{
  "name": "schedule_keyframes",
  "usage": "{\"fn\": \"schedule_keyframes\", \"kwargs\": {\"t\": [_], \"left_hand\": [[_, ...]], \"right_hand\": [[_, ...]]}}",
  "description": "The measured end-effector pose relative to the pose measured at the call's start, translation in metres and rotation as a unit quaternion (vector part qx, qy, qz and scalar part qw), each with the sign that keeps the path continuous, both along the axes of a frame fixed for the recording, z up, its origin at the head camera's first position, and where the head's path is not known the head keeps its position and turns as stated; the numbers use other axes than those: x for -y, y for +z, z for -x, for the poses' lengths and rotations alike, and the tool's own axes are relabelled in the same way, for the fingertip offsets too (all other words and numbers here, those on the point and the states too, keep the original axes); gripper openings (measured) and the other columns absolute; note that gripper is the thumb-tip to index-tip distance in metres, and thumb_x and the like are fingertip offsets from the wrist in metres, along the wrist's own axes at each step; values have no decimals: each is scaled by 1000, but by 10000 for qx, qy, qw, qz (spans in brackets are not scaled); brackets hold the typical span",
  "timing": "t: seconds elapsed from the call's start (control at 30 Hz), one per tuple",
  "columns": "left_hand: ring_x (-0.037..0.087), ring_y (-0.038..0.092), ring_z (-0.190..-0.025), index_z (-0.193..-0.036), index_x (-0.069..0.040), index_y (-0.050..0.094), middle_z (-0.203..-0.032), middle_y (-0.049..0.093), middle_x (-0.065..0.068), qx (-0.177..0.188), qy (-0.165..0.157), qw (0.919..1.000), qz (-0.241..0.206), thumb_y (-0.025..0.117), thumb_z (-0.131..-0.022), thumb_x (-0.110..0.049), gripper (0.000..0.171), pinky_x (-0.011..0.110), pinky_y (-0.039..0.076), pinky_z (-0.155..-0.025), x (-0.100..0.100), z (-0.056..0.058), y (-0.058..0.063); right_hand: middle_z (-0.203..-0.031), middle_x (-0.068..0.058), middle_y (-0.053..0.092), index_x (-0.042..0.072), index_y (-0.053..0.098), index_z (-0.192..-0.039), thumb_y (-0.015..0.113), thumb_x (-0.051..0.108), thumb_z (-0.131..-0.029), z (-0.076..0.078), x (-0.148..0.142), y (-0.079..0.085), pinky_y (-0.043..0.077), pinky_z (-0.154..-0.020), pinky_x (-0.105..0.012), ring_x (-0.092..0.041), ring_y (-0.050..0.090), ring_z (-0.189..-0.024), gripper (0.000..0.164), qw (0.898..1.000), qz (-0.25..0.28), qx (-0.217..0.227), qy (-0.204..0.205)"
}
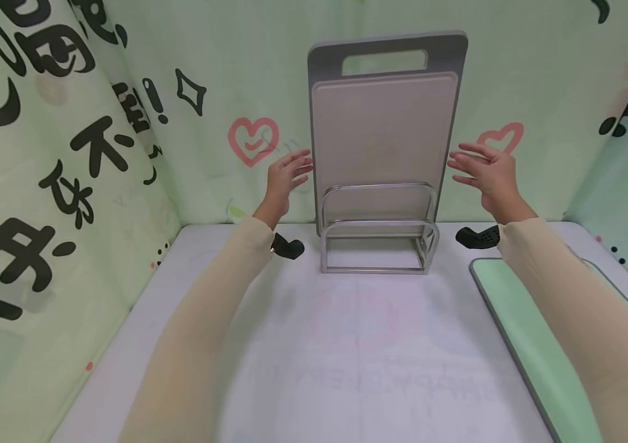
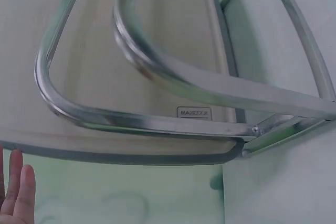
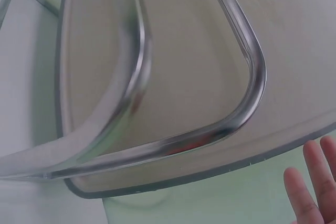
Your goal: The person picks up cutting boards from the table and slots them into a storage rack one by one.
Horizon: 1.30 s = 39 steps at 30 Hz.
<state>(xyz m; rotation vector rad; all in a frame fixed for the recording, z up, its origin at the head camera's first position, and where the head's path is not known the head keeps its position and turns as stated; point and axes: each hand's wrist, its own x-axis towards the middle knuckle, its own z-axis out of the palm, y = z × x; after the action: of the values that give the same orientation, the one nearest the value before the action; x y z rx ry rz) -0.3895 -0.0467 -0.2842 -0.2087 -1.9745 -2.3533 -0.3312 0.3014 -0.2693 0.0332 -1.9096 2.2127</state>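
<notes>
A beige cutting board point(image 1: 386, 129) with a grey rim and a slotted grey handle stands upright in a chrome wire rack point(image 1: 375, 269). At its left edge is my left hand point(image 1: 286, 181), fingers stretched toward the board. My right hand point(image 1: 488, 178) mirrors it at the right edge with fingers spread and nearly straight. Whether the fingertips touch the edges or stop just short, I cannot tell. In the left wrist view the fingers point(image 2: 23, 192) reach up beside the board's rim. The right wrist view has fingertips point(image 3: 317, 169) close to the opposite rim.
A green board point(image 1: 535, 332) with a grey rim lies flat on the white table point(image 1: 347, 344) at the right, partly under my right forearm. Pale green cloth point(image 1: 192, 166) with black characters and red hearts hangs behind and along the sides.
</notes>
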Motion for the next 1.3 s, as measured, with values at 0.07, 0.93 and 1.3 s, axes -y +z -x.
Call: {"fn": "schedule_keyframes", "kwargs": {"t": [0.07,0.93,1.3], "left_hand": [[24,62,-111,-124,-6,61,-119,65,15,-49,-52,10000,42,51,-97,-16,30,39,46,-102,0,-4,-1],[38,56,-116,-133,2,49,-129,53,27,-967,-1493,9787,1026,50,-95,-4,38,45,45,-101,-47,-91,-42],[32,59,-114,-131,-2,53,-124,60,21,-914,-1579,9747,1289,55,-93,-7,38,21,51,-89,-81,-116,-68]], "right_hand": [[-87,11,71,4,50,-133,73,21,-81,-5,-1,-1,56,-64,-17,-2,70,-78,60,9999,-89,5,49],[-96,33,61,12,42,-139,58,28,-93,-68,-21,-18,51,-71,-8,13,63,-86,51,9646,-2592,145,462],[-100,26,67,19,47,-134,56,12,-93,-93,-50,-18,51,-70,-7,7,66,-85,43,9699,-2356,-229,579]]}}
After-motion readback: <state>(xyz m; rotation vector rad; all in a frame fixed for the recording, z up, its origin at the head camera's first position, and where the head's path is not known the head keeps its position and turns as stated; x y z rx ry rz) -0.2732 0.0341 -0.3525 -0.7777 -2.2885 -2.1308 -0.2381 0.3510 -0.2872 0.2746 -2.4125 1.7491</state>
